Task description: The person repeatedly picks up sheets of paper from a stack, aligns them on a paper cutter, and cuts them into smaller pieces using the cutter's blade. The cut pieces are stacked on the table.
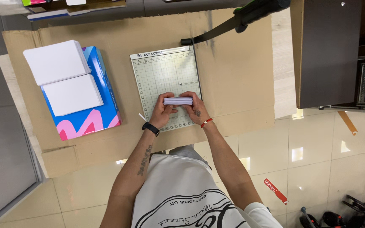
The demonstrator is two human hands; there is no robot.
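A small stack of white cards (178, 101) stands on edge on the gridded board of a paper guillotine (165, 74). My left hand (162, 112) grips its left end and my right hand (194, 108) grips its right end. The cutter's long blade arm with a green and black handle (241, 19) is raised, slanting up to the right. A black watch sits on my left wrist and a red band on my right wrist.
Two stacks of white paper (64, 76) lie on a blue and pink box (87, 114) at the left. All rests on brown cardboard (233, 76) over a table. A dark cabinet (326, 50) stands right. Glossy floor tiles (317, 160) lie below.
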